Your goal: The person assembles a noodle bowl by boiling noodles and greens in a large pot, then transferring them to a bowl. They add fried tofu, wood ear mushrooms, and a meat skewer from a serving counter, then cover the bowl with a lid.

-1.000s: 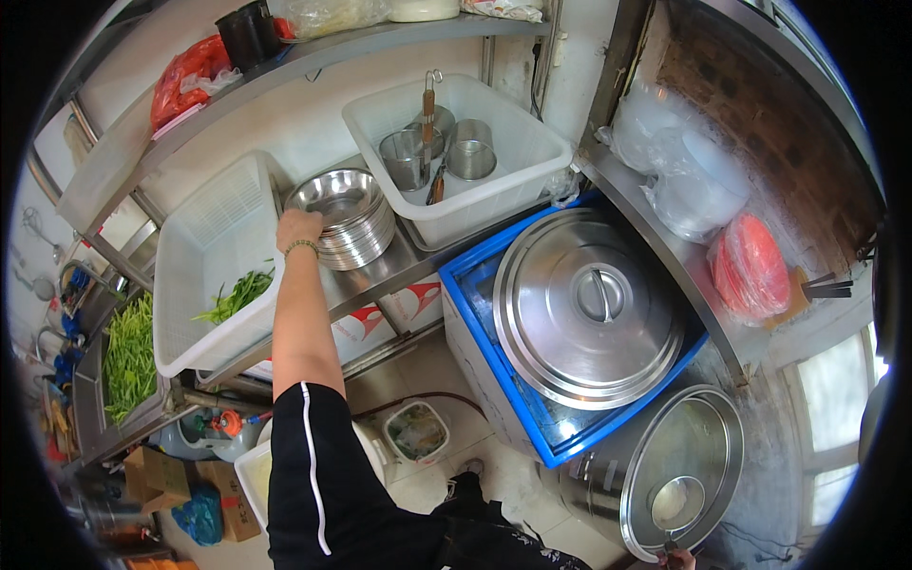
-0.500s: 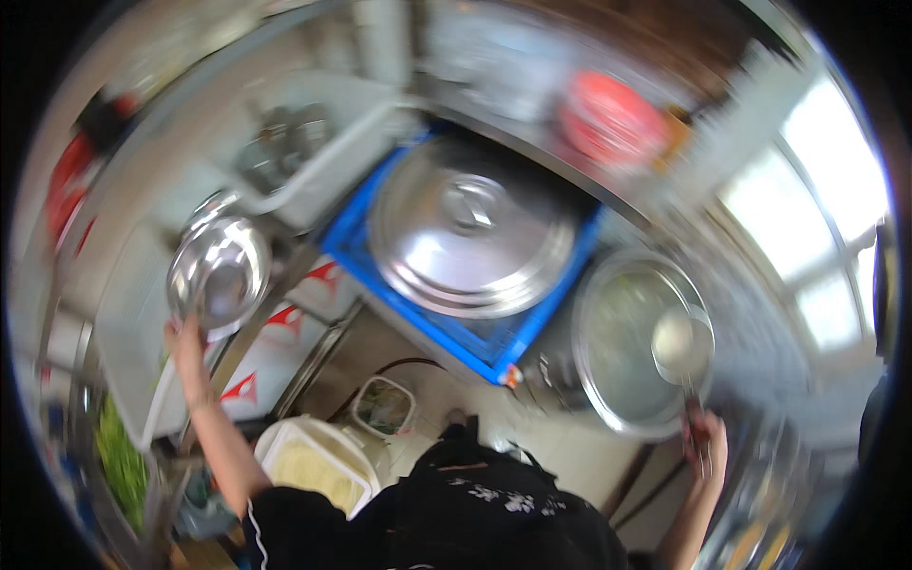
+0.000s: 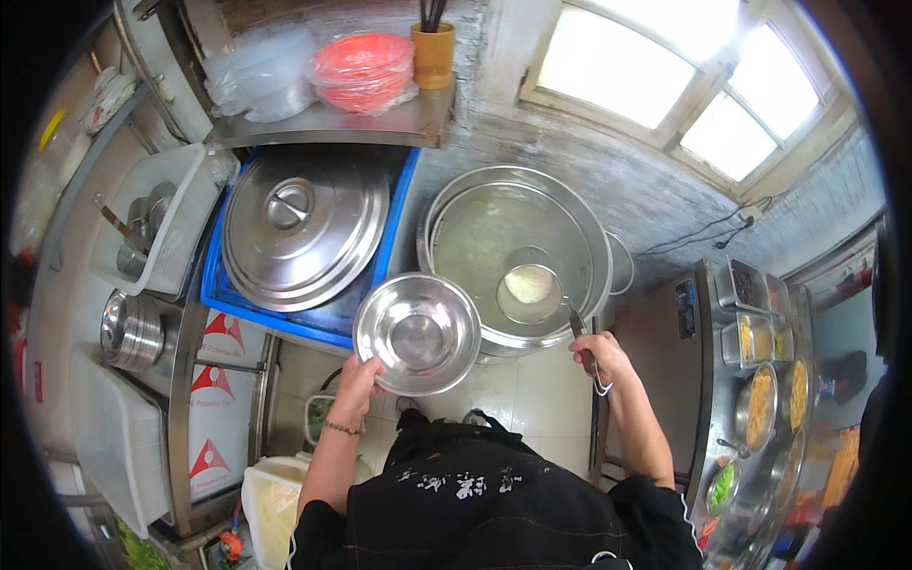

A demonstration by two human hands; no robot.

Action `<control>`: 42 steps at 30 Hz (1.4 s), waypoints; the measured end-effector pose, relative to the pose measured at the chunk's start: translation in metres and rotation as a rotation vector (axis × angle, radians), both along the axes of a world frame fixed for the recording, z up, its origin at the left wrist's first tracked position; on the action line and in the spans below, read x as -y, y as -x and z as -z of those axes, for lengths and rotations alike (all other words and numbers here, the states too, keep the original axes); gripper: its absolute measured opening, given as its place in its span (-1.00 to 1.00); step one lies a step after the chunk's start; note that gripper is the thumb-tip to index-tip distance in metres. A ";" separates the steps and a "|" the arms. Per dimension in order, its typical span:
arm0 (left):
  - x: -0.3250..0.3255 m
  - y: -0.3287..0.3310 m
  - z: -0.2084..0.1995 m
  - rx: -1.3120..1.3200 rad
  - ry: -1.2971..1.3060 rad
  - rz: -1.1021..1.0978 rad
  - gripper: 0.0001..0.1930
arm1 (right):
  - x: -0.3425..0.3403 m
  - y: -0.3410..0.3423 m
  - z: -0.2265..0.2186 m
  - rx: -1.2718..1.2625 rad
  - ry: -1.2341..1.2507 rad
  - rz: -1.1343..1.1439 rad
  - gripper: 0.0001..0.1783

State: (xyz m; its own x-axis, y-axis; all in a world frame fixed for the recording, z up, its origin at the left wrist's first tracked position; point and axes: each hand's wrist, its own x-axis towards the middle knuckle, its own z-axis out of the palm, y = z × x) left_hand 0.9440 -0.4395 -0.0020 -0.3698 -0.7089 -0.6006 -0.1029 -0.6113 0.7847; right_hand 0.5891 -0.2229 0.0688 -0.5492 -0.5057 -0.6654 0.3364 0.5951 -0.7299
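Observation:
Pinched by its rim in my left hand [image 3: 357, 385] is an empty, shiny steel bowl [image 3: 418, 334], close to the pot's near left side. My right hand [image 3: 602, 357] grips the handle of a mesh strainer [image 3: 528, 313], whose basket carries a pale, whitish clump of food [image 3: 530, 283]. The basket is over the near right part of a large steel pot [image 3: 609, 256] of cloudy liquid. Whether its underside touches the liquid I cannot tell.
Left of the pot, a big steel lid [image 3: 332, 228] rests in a blue frame [image 3: 404, 204]. Stacked steel bowls [image 3: 142, 332] stand at far left. A shelf [image 3: 380, 123] holds wrapped red bowls [image 3: 363, 66]. At right, a counter bears food pans [image 3: 756, 408].
My view has turned toward the pot. The bowl in my left hand has come away from the stacked bowls to beside the pot; the strainer stays over the pot.

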 end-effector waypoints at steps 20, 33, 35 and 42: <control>-0.050 0.169 -0.048 -0.130 0.045 0.099 -0.65 | -0.045 -0.009 -0.043 -0.847 0.056 -0.193 -0.72; -0.038 0.144 -0.108 -0.345 0.067 0.025 -0.62 | -0.003 -0.038 -0.028 -1.185 0.452 -0.207 -0.65; -0.035 0.132 -0.116 -0.334 0.081 0.019 -0.57 | 0.008 -0.042 -0.036 -1.121 0.492 -0.201 -0.67; -0.013 0.071 -0.117 -0.312 0.168 -0.038 -0.57 | 0.046 -0.067 -0.070 -0.842 0.670 -0.207 -0.71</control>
